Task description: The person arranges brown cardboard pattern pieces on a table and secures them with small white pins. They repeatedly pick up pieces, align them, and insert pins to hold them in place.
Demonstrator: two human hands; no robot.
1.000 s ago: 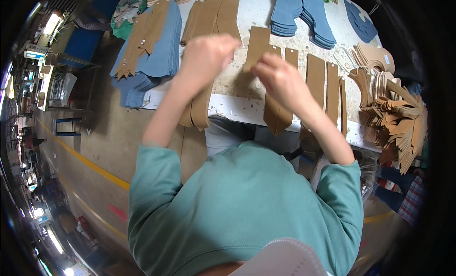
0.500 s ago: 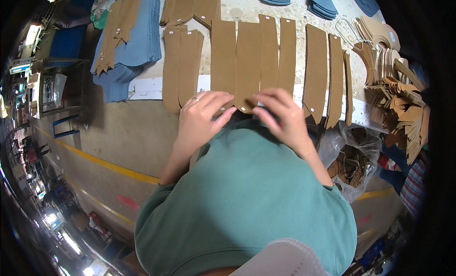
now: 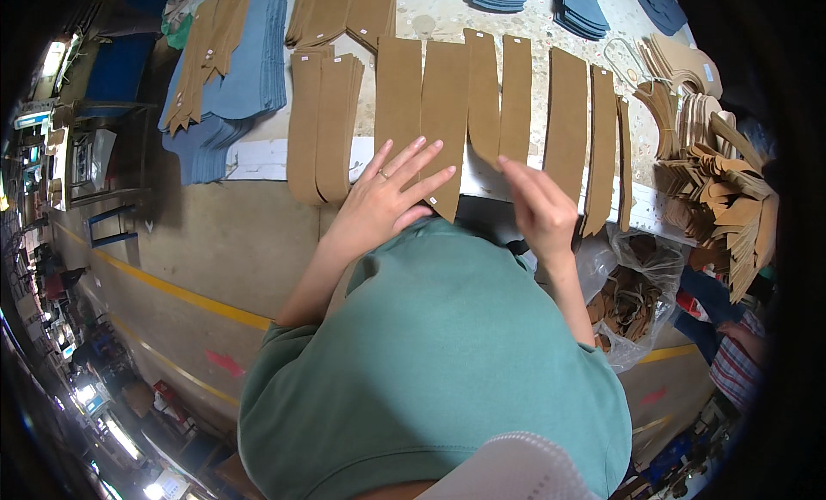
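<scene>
Here, brown strip (image 3: 483,95), in right fingertips (image 3: 504,163)

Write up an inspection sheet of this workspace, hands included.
Surface: white speckled tabletop, partly covered.
Work pieces: long brown leather-like strips in a row, several overhanging the front edge.
Clutter: stacked flat blue leather-like pieces; curved tan pieces at right.
Hands: left hand spread over strips; right hand pinching one narrow strip by its curled lower corner.
Cables: nothing certain; thin pale loop could be cord.
Surroundings: grey-brown floor, yellow painted line, clear plastic bag.
</scene>
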